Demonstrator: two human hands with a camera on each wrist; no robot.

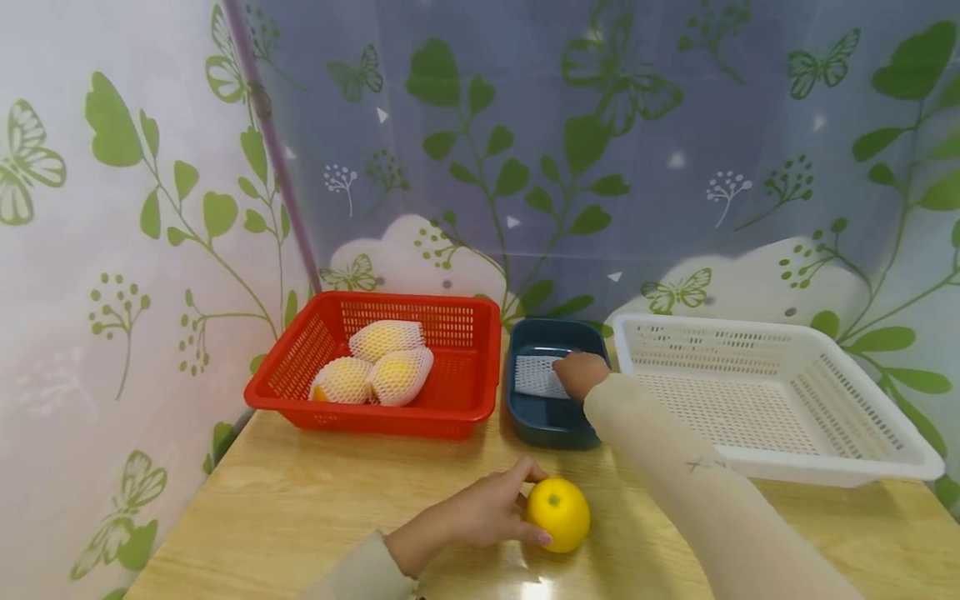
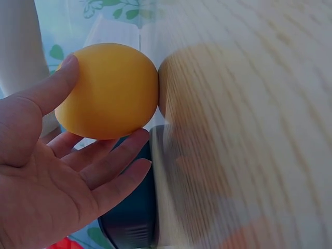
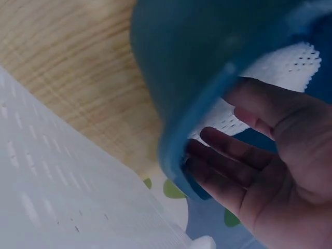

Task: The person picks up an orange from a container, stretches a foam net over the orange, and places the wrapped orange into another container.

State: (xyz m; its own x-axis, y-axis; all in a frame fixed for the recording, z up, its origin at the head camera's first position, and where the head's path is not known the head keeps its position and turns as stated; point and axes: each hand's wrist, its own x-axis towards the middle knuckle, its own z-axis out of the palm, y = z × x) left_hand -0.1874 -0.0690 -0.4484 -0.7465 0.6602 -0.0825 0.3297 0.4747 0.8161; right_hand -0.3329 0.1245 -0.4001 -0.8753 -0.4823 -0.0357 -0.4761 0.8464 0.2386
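On the table my left hand (image 1: 491, 506) holds a smooth, round yellow orange (image 1: 558, 514). The left wrist view shows the thumb against one side of the orange (image 2: 109, 91) and fingers touching another. My right hand (image 1: 581, 375) reaches into a dark blue plastic bin (image 1: 555, 435), over the right end of a white foam fruit net (image 1: 538, 377) lying inside. In the right wrist view the fingers of that hand (image 3: 280, 150) are loosely bent beside the net (image 3: 288, 67), near the bin's rim; whether they touch the net is hard to tell.
Left of the bin stands a red basket (image 1: 375, 422) holding several yellow fruits (image 1: 401, 375) in white foam nets. A white basket (image 1: 825, 473) stands close on the bin's right. A patterned curtain (image 1: 480, 233) hangs behind the wooden table (image 1: 300, 500).
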